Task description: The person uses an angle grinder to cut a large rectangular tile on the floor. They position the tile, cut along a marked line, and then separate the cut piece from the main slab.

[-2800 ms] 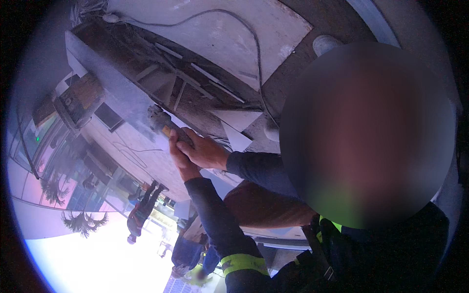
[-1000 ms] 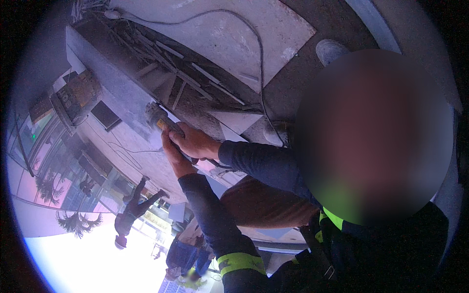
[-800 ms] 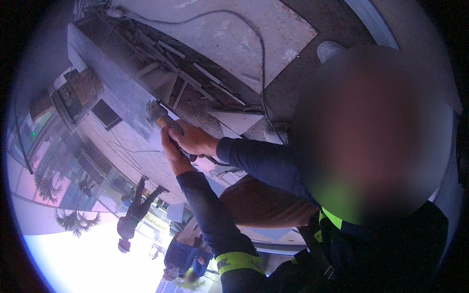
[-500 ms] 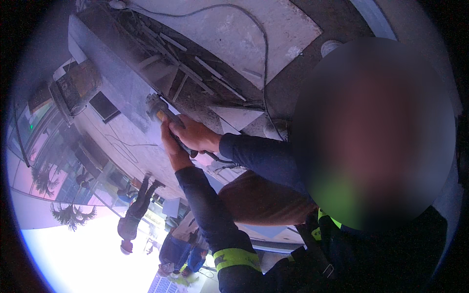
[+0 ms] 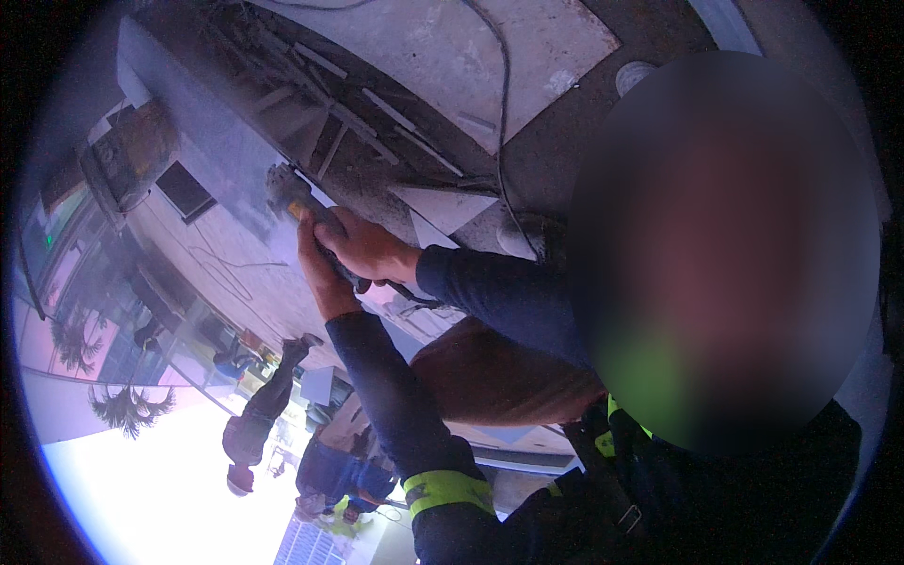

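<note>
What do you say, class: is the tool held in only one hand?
No, one hand and the other hand are both wrapped around the tool.

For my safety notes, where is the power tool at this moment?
The power tool is left of centre in the head view, held in both hands beside a pale panel.

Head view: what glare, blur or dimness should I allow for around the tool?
Head view: the tool reads dim and purplish, its outline still recognisable; head view: white glare burns out the sky lower left; head view: a blurred oval hides much of the right.
</note>
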Action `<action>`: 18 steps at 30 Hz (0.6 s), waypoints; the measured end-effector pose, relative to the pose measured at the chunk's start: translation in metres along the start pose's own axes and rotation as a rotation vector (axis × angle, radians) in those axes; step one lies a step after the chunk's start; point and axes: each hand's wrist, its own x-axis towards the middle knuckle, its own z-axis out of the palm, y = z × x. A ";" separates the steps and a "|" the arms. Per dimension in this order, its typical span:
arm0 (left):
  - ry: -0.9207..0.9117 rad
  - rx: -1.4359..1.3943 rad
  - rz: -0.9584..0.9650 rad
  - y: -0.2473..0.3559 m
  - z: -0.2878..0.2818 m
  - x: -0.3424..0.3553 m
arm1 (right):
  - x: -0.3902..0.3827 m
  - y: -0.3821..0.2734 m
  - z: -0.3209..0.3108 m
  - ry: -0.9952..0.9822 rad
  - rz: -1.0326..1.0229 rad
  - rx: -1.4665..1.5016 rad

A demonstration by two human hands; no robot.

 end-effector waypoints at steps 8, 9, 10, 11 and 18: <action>0.024 -0.011 -0.080 0.008 0.017 -0.013 | -0.017 -0.027 -0.017 -0.030 0.081 0.079; 0.023 0.001 -0.081 0.009 0.019 -0.015 | -0.017 -0.027 -0.018 -0.033 0.071 0.085; -0.009 -0.005 -0.090 0.008 0.019 -0.018 | -0.017 -0.023 -0.017 -0.052 0.095 0.102; -0.003 -0.024 -0.123 0.008 0.018 -0.019 | -0.017 -0.019 -0.015 -0.072 0.123 0.131; -0.003 -0.015 0.007 -0.002 0.001 -0.006 | 0.001 0.021 0.008 -0.004 -0.053 0.037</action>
